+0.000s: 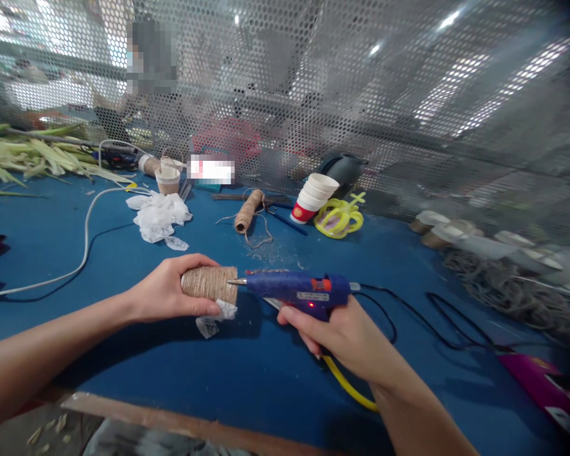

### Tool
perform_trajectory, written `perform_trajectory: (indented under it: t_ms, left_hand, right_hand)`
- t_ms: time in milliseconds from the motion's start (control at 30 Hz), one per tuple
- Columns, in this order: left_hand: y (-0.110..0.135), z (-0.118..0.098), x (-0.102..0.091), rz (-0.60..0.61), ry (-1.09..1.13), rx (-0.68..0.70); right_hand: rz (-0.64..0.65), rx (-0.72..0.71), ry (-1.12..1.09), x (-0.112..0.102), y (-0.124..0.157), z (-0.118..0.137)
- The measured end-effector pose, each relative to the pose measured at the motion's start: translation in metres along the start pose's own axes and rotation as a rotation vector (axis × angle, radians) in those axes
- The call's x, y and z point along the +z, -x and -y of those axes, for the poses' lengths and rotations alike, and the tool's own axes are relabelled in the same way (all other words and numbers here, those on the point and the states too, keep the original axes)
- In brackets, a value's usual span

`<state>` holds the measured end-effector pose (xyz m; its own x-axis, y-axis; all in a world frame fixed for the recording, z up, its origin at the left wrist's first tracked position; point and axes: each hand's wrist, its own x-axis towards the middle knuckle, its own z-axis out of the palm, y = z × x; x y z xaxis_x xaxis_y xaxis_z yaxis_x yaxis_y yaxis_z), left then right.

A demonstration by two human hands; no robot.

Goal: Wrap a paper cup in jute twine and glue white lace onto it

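My left hand (175, 291) is wrapped round a twine-wrapped paper cup (209, 283) lying on its side above the table. A scrap of white lace (227, 309) hangs at the cup's lower edge by my thumb. In my right hand (335, 326) is a blue hot glue gun (297, 288), a small red light lit on its body. Its metal nozzle points left and meets the twine near the cup's rim; whether glue is coming out cannot be made out. A second piece of lace (207, 327) shows just below the cup.
Behind my hands are a heap of white lace (159, 215), a twine roll (249, 210), stacked paper cups (313, 197) and a yellow crown-like ornament (339, 217). A black cord (411, 316) trails right from the glue gun. Grey cord (489, 285) lies at right; perforated metal (275, 76) stands behind.
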<state>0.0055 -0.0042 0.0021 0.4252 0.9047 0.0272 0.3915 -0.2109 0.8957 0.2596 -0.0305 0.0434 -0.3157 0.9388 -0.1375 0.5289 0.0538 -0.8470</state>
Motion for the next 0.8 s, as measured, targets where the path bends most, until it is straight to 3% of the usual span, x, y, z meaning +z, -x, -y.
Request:
perform_trajectory:
  t_ms: [367, 800]
  left_hand:
    - [-0.002, -0.0036, 0.0006, 0.044, 0.124, -0.108]
    - [-0.0022, -0.0019, 0.0003, 0.006, 0.038, -0.088]
  right_hand:
    - [0.021, 0.034, -0.006, 0.0007, 0.0029, 0.0036]
    - [0.016, 0.065, 0.014, -0.0006, 0.0037, 0.0084]
